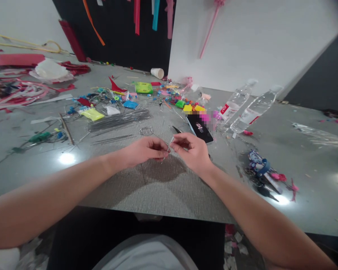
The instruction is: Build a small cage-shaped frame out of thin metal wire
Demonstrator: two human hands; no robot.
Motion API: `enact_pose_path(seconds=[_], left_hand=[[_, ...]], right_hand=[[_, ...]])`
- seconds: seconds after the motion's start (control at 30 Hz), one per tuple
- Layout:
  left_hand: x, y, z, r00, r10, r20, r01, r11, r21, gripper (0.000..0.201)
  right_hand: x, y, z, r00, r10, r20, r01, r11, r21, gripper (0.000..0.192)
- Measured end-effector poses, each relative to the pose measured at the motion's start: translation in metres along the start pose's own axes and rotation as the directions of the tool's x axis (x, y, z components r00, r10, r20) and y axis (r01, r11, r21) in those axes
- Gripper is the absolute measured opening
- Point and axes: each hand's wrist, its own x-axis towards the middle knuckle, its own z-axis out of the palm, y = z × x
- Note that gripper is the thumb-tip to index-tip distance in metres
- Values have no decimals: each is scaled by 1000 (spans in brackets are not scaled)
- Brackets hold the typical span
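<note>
My left hand [145, 150] and my right hand [192, 149] meet just above the grey table [163, 187], fingertips nearly touching. Between them they pinch a thin silvery wire [170, 144], which pokes up from the fingers. Both hands have their fingers curled around it. A bundle of similar thin wires [118, 120] lies on the table beyond my left hand. A black phone [199, 128] lies just past my right hand.
Two plastic water bottles [246, 108] lie at the right. Small coloured packets and beads [146, 95] are scattered across the middle back. Red and pink paper strips [22, 92] pile at the left. Scissors and a lanyard [263, 174] lie at the right front. A white board [242, 41] leans behind.
</note>
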Motion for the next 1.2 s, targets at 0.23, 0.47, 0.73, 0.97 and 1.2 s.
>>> enact_pose_path(seconds=[0.23, 0.47, 0.73, 0.97, 1.2], left_hand=[[1, -3, 0, 1000, 4, 15, -4, 1000, -18, 14], [0, -1, -1, 999, 17, 45, -18, 1000, 19, 12], [-1, 2, 1, 996, -29, 81, 26, 999, 43, 16], [0, -1, 0, 995, -31, 97, 14, 986, 165, 18], [1, 2, 1, 999, -16, 40, 2, 945, 326, 23]], right_hand=[[0, -1, -1, 1000, -3, 10, 3, 1000, -13, 20], [1, -2, 2, 996, 84, 4, -84, 990, 113, 23], [4, -6, 4, 957, 287, 44, -282, 881, 381, 33], [9, -9, -4, 949, 314, -19, -280, 871, 404, 30], [8, -7, -4, 932, 363, 5, -326, 833, 447, 32]])
